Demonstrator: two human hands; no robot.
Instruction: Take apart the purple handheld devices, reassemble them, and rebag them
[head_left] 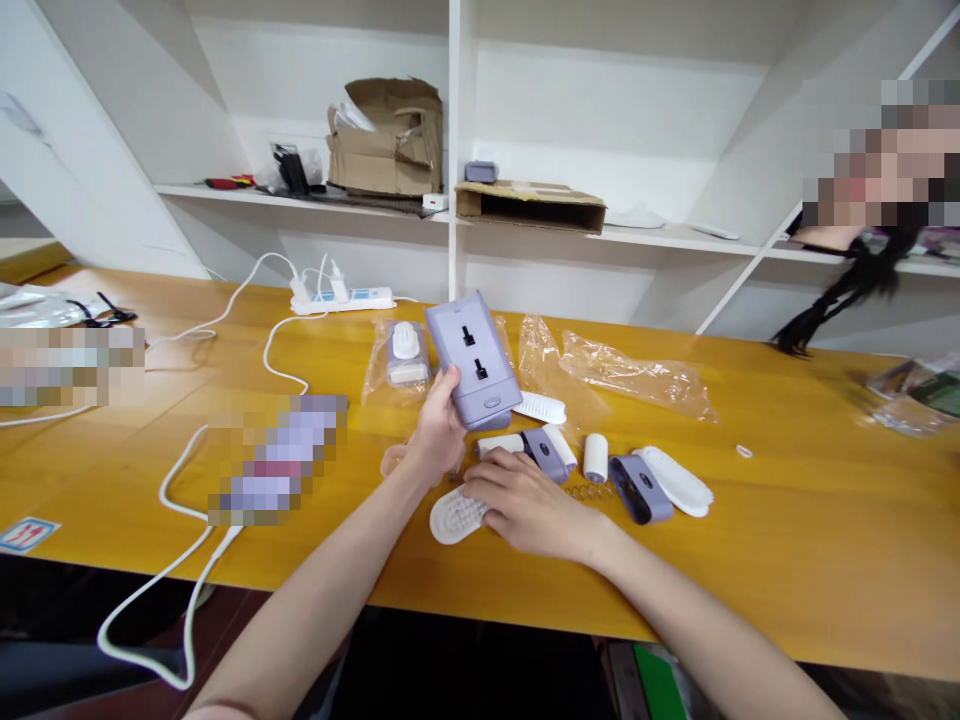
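My left hand (441, 425) grips the lower left edge of a lilac plastic case (474, 345), held tilted above the table with two black slots facing me. Low over the tabletop, my right hand (519, 505) has its fingers curled downward, touching or just over a white oval studded pad (454, 517). What its fingertips hold is hidden. Just beyond them lie a white roller (501, 445) and a lilac sleeve (546, 455). Further right are an upright white roller (595, 457), a coil spring (591, 491), a second lilac sleeve (641, 488) and a white oval tray (677, 480).
Behind the case lie a white bristled brush (541, 407) and crumpled clear plastic bags (637, 375). A bagged lilac unit (407, 350) sits back left. A power strip (343, 300) and white cables (180, 480) occupy the left side. Shelves above hold cardboard boxes (386, 150).
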